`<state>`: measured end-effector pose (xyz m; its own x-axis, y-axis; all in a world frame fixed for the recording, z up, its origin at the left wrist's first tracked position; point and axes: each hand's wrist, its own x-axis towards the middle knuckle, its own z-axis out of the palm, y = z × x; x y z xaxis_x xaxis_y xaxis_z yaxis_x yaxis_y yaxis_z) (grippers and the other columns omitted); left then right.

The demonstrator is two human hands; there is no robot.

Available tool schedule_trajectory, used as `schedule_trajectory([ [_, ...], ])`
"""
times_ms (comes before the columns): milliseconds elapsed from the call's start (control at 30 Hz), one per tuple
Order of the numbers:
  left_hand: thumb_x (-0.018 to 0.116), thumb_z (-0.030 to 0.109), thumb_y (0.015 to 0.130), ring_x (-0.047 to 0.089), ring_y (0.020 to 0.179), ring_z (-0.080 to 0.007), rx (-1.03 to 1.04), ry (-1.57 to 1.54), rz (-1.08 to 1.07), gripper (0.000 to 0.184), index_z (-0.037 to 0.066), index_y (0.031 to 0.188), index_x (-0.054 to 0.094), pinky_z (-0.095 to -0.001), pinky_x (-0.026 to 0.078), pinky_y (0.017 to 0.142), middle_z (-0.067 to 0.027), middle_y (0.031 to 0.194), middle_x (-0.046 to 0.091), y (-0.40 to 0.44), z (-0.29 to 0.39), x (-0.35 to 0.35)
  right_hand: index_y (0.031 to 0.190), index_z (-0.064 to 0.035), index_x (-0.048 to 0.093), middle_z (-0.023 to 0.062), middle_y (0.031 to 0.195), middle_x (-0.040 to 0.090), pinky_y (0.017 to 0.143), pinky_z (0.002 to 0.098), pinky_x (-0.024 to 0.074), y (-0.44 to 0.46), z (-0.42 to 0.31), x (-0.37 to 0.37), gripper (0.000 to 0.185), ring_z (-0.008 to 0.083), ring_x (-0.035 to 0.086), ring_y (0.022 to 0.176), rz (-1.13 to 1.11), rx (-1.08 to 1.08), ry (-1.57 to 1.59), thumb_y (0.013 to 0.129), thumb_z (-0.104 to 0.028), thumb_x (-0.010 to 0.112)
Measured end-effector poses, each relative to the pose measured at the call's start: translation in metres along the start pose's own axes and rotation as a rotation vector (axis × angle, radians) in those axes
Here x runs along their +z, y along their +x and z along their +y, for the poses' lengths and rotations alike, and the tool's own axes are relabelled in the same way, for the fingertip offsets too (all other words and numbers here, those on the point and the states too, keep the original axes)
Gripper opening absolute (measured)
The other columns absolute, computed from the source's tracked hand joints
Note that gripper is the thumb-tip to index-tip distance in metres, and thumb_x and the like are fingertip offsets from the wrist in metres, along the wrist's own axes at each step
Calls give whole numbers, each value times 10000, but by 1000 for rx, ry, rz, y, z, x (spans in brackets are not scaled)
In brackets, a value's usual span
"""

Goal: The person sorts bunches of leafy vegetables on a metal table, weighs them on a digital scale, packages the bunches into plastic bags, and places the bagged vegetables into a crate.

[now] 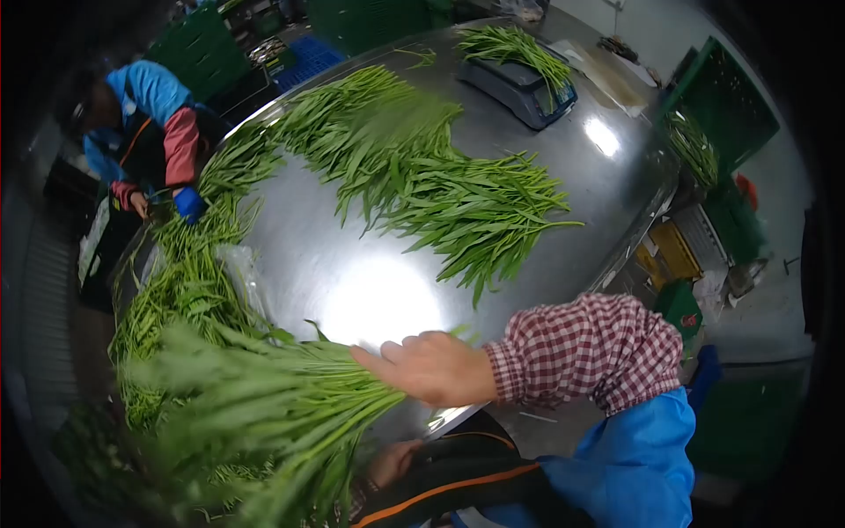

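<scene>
My right hand [436, 368], in a red-and-white checked sleeve, closes around the stem end of a large bunch of water spinach [290, 396] in the lower part of the view. The leaves spread to the left and are blurred by motion. Low down, close to my body, my left hand [392, 462] shows only in part; leaves and stems hide its fingers. A long pile of water spinach [189, 290] lies along the left edge of the metal table [299, 229]. More bunches [493, 207] lie side by side across the table's middle.
A scale [519, 88] bearing another bunch of greens [515, 48] stands at the back. On the left, a co-worker [150, 114] with a blue-gloved hand [188, 204] reaches into the pile. Green crates [731, 106] stand on the right. Clear plastic [242, 273] lies by the pile.
</scene>
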<state>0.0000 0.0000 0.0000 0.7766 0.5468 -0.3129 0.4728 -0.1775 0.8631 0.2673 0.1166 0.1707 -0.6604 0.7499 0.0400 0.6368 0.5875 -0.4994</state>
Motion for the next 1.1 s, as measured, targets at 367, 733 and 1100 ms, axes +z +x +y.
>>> schedule_trajectory([
  [367, 538, 66, 817, 585, 911, -309, -313, -75, 90, 239, 52, 1053, 574, -355, 469, 792, -157, 956, 615, 9, 21, 18, 1286, -147, 383, 88, 860, 545, 783, 394, 425, -299, 308, -7, 527, 254, 549, 819, -338, 679, -621, 784, -6, 455],
  [733, 530, 159, 829, 534, 950, -388, -456, 223, 51, 384, 19, 1182, 480, -420, 416, 846, -202, 1009, 558, -60, 18, 11, 1128, -55, 512, 171, 1145, 493, 891, 409, 360, -250, 249, -23, 392, 283, 466, 1075, 302, 824, -340, 765, -131, 638],
  [1100, 465, 163, 914, 572, 979, -180, -209, -478, 99, 365, 50, 1260, 441, -288, 435, 871, -140, 1094, 585, -26, 43, -22, 1272, -24, 399, 152, 1298, 409, 997, 364, 315, -147, 2, 242, 451, 292, 372, 1217, -271, 115, 818, 876, -240, 405],
])
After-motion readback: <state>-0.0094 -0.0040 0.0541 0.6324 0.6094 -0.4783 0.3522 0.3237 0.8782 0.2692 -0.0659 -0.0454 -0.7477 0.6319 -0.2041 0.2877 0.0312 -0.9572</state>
